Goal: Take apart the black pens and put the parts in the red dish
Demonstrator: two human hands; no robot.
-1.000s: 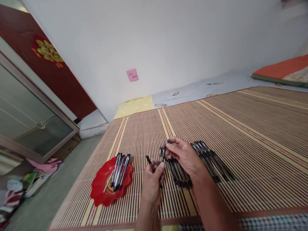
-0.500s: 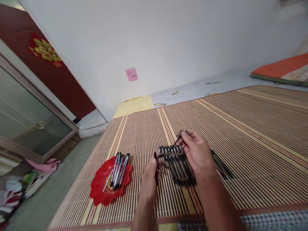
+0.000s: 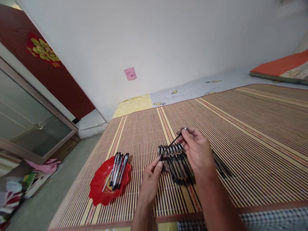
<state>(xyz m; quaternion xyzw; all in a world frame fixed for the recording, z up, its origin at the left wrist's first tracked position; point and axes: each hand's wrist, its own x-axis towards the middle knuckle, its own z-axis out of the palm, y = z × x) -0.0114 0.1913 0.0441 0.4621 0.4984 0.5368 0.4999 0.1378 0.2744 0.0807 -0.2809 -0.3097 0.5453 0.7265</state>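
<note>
Pinched between the thumb and fingers of both hands is 1 thin black pen refill (image 3: 172, 143), held just above a row of dark pens. The right hand (image 3: 197, 150) clamps its upper, far end, where a small silvery tip shows beside the fingertips (image 3: 184, 131). The left hand (image 3: 149, 182) grips the lower, near end between thumb and forefinger, its remaining fingers curled under.

Both forearms rise from the bottom edge, the right one coming in from the lower right with the back of the hand turned up, the left one nearly straight up the frame with the wrist bent slightly toward the right.

The refill's long axis runs on a diagonal, from lower left near the left fingertips to upper right at the right fingertips, with the silvery end pointing away from the person.

Directly beneath lies the row of black ballpoint pens (image 3: 176, 163), side by side on the striped bamboo mat (image 3: 252, 128). More dark pens (image 3: 222, 166) show past the right wrist. Well to the left sits a red scalloped plastic dish (image 3: 101, 189) holding several clear-barrelled pens (image 3: 119, 168).
</note>
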